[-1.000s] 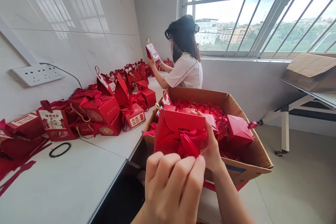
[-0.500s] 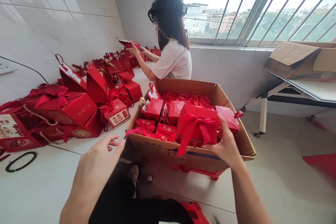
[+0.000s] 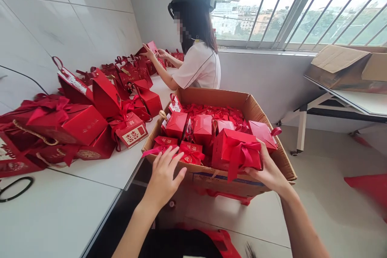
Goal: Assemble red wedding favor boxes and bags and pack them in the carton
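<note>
My right hand (image 3: 267, 171) grips a red gift box (image 3: 222, 149) with a ribbon bow on its side, held at the near right part of a big cardboard carton (image 3: 270, 125). Several red gift boxes fill the carton, some with bows, others with pointed tops. At the carton's near left rim, my left hand (image 3: 165, 175) is open, fingers spread. Its fingertips are by a smaller bowed gift box (image 3: 191, 152); whether they touch it I cannot tell.
Many red gift boxes (image 3: 77, 123) crowd the white table (image 3: 66, 209) on the left, where a black ring (image 3: 16, 189) lies. A co-worker (image 3: 196, 64) at the far end handles a red box. Another carton (image 3: 341, 66) rests on a wheeled table at right.
My left hand has moved right, from beside the table to the carton's near rim. The gift box in my right hand has shifted slightly right and down. The co-worker's red box has changed angle.
</note>
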Tool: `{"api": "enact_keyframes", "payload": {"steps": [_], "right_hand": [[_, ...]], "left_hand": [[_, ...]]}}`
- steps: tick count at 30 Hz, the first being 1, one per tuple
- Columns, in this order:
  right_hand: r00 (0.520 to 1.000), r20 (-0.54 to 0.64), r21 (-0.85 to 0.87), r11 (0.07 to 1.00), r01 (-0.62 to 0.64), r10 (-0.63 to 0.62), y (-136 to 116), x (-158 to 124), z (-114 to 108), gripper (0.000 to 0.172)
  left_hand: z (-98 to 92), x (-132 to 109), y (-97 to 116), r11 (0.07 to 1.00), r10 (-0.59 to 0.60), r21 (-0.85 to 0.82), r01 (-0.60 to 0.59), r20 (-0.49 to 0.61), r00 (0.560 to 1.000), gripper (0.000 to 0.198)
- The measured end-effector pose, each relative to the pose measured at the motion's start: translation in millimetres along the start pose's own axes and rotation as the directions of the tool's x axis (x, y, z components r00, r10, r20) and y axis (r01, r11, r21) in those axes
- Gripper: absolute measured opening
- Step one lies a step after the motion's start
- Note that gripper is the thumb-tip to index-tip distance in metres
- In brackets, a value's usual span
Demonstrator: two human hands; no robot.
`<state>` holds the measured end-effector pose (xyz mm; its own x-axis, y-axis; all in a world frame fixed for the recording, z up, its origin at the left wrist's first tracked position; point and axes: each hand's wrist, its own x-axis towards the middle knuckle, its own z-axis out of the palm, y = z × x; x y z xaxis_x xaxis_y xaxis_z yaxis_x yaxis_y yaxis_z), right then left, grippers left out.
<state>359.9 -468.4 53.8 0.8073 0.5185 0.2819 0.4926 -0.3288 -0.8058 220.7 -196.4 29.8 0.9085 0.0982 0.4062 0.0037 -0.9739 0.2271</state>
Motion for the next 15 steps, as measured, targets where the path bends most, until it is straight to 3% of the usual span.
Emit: {"api": "enact_keyframes", "payload": {"steps": [3,8,15], "right_hand": [[1.000,-0.025,0.006,1.000,0.019,-0.019,1.3,3.2,3.0,0.077],[0.994,0.105,-0.008,1.000,-0.024,0.025,0.9,3.2,10.4,0.086],[0.968,0.226,-0.097,0.992,-0.084,0.105,8.6,3.4,18.4,0.081]], "left_hand": [[13.1,-4.9,-3.3,1.000,-0.018,0.005,0.018,0.078,0.997,0.032],[22.0,-12.0,-5.6,0.999,-0.044,-0.029,0.045,0.034,0.998,0.035],[22.8,-15.5,-4.7,0.998,-0.041,-0.046,0.042,0.027,0.999,0.039]]}}
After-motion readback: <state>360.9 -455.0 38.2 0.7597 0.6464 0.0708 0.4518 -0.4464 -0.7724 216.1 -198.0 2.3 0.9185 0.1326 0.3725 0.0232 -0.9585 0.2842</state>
